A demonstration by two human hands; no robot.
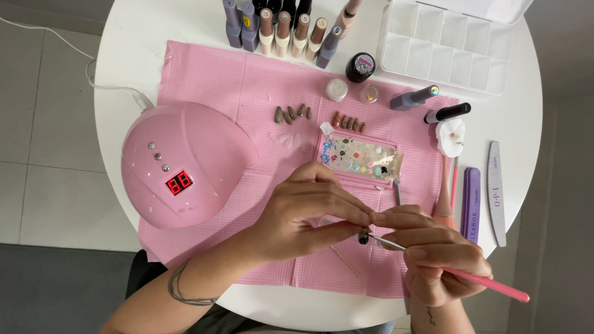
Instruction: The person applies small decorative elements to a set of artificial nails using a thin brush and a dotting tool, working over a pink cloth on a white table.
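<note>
Both hands meet near the mat's near edge: my left hand [309, 213] pinches a small nail tip [364, 236], while my right hand [433, 260] grasps the pink brush [489, 283], its long axis slanting left-far onto that tip.

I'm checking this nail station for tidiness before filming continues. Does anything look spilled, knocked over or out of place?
Two bottles and lie on their sides on the pink mat, while the other bottles stand upright in a row. Nothing looks spilled. The organiser box sits open and empty.
</note>
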